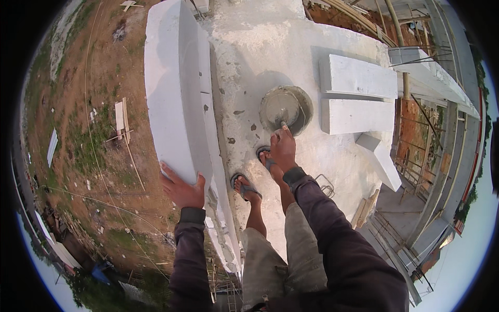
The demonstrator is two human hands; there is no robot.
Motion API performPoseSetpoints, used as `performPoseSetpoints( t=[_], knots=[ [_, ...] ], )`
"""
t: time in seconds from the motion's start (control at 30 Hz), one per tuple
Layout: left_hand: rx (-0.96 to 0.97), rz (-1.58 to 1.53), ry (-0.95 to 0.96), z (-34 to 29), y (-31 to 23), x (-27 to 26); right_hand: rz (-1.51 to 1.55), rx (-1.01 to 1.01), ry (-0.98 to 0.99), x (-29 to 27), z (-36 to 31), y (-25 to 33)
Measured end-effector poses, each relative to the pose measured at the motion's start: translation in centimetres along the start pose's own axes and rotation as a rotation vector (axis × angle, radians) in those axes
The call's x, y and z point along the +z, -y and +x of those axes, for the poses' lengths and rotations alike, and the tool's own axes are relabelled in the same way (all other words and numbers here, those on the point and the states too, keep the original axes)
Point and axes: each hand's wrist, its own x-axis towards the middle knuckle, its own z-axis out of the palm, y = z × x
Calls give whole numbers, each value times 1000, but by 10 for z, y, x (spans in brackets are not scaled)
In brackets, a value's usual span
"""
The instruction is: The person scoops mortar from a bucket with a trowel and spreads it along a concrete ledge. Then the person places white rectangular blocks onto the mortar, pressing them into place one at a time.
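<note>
My right hand [283, 149] is closed round the handle of what looks like a trowel [284, 125], its lower end down in a round bucket [304, 122]. Wet grey mortar [279, 106] fills part of the bucket, hiding the tool's blade. My left hand [184, 188] lies spread on the near end of a long white block [174, 88], fingers toward its outer edge and thumb apart. This block sits along the top of a low white block wall [205, 112]. Grey mortar [221, 229] shows on the wall nearer my body.
Two white blocks [358, 117] lie side by side at right, with a tilted block [382, 161] nearby. A bent metal rod [326, 185] lies beside my right foot. Left of the wall, the ground [112, 151] drops far below. Scaffolding poles [423, 156] stand beyond the slab's right edge.
</note>
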Motion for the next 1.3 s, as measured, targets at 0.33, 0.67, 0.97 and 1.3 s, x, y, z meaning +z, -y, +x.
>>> performPoseSetpoints(
  t=[0.33,0.67,0.97,1.3],
  knots=[
    [137,-76,-116,0,6,5,-696,152,623,63,101,-156],
    [84,-35,-106,-2,5,4,-660,199,562,35,117,-140],
    [238,-41,-334,-2,0,0,-539,135,357,-6,43,-170],
    [-240,-621,-128,-259,-13,20,31,-89,380,-88,-20,-147]
  ],
)
